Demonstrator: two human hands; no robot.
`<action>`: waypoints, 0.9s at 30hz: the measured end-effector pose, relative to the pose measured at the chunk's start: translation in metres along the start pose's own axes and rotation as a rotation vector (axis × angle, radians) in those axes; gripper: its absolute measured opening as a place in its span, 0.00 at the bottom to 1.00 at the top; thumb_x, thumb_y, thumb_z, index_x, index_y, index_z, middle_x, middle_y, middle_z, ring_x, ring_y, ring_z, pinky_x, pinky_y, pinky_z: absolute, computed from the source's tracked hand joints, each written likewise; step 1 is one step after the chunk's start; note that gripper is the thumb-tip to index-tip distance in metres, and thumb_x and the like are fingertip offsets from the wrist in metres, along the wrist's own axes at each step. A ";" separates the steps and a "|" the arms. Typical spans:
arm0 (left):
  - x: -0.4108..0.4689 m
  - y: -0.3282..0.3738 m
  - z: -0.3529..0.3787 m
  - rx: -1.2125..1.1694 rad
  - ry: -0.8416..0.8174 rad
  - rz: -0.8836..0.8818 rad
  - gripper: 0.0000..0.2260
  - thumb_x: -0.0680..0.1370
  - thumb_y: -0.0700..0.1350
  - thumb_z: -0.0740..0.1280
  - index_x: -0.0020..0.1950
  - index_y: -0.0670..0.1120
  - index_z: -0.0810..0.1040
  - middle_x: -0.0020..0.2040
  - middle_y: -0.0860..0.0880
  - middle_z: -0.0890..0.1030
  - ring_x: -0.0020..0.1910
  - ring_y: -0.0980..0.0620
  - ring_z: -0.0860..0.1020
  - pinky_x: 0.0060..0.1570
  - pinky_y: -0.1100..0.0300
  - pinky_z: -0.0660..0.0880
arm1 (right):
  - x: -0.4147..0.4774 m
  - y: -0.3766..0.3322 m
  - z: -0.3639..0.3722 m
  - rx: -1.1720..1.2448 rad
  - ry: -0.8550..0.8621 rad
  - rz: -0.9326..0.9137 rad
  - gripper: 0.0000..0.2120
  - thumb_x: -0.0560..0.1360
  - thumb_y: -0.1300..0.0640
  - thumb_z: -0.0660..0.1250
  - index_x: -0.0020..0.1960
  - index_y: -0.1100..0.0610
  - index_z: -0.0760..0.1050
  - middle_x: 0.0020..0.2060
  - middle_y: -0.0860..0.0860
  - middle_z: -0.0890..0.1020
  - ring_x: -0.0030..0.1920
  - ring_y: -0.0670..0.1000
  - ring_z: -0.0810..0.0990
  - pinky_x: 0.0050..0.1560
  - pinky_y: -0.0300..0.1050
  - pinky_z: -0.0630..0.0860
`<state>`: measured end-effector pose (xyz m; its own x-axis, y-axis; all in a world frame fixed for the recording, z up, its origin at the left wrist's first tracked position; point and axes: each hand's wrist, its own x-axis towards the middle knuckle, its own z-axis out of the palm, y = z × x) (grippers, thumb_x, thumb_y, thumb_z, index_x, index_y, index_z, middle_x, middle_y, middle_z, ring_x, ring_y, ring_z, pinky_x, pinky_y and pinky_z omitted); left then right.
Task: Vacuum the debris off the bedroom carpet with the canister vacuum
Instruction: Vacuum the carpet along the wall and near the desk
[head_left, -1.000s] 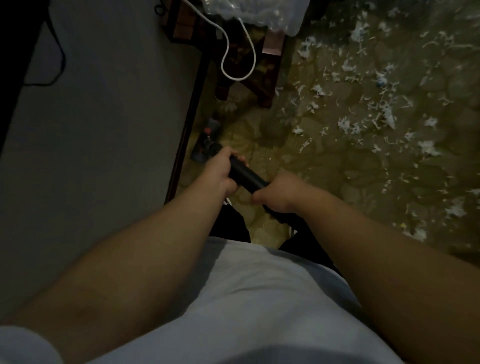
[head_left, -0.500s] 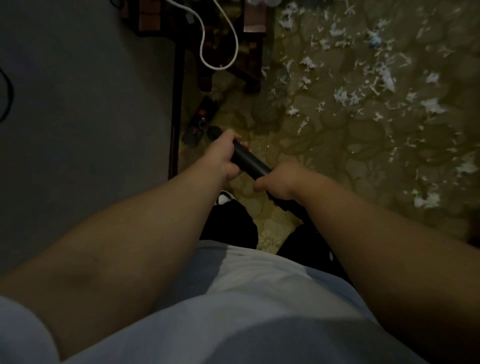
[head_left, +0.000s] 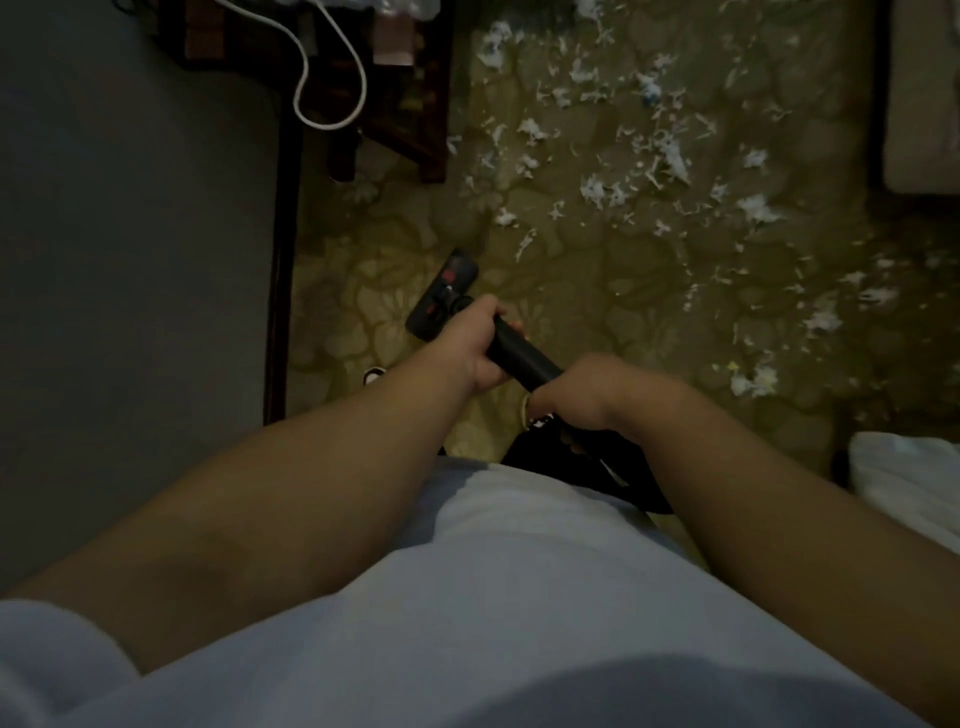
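Both hands grip 1 black cylindrical vacuum wand (head_left: 522, 358) at centre frame. The left hand (head_left: 470, 345) has its fingers curled round the far part of the tube; the right hand (head_left: 582, 389) has its fingers wrapped round the near part, just beside the left. The wand slants far-left down to 1 black floor head with red markings (head_left: 441, 304), which rests on the olive patterned carpet (head_left: 571, 291).

White shredded debris (head_left: 597, 189) lies scattered across the far and right carpet, well apart from the floor head; the pieces are too many to count. The carpet directly around the head shows almost none.

Obstructions: 1 dark wooden piece of furniture with legs (head_left: 415, 130) stands far-left of the debris, and 1 white cable (head_left: 332, 88) hangs looped in front of it. A dark wooden rail (head_left: 278, 260) borders a flat grey surface (head_left: 130, 234) along the left. 1 pale boxy object (head_left: 919, 104) sits at the far right, and 1 white crumpled item (head_left: 909, 483) at the near right.

2 dark shoe tips with white trim (head_left: 374, 374) show near the hands. A white shirt (head_left: 519, 597) fills the near frame.
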<state>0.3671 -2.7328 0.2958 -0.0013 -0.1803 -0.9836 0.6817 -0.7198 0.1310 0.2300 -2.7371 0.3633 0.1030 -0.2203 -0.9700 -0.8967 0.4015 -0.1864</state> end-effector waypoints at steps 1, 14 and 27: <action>-0.002 -0.010 0.009 -0.003 -0.001 -0.007 0.05 0.79 0.40 0.63 0.43 0.43 0.71 0.33 0.47 0.71 0.33 0.51 0.71 0.38 0.55 0.74 | -0.005 0.010 -0.008 -0.021 -0.010 0.000 0.13 0.76 0.52 0.74 0.52 0.62 0.79 0.38 0.60 0.86 0.35 0.58 0.85 0.40 0.49 0.82; -0.008 -0.097 0.058 -0.130 -0.020 -0.037 0.06 0.79 0.44 0.64 0.47 0.42 0.74 0.35 0.48 0.73 0.34 0.50 0.73 0.35 0.52 0.73 | -0.042 0.080 -0.049 -0.311 -0.088 0.000 0.11 0.79 0.54 0.72 0.47 0.62 0.76 0.43 0.62 0.86 0.41 0.60 0.84 0.51 0.56 0.84; -0.051 -0.165 -0.102 -0.963 0.008 0.113 0.10 0.80 0.44 0.64 0.41 0.42 0.75 0.32 0.47 0.75 0.32 0.51 0.74 0.43 0.56 0.74 | -0.083 -0.023 0.087 -1.225 -0.197 -0.263 0.14 0.81 0.51 0.70 0.41 0.55 0.72 0.39 0.53 0.76 0.36 0.51 0.75 0.34 0.43 0.70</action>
<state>0.3293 -2.5368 0.3119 0.1032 -0.2072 -0.9728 0.9847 0.1592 0.0706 0.2795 -2.6504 0.4345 0.3059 0.0095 -0.9520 -0.6385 -0.7397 -0.2125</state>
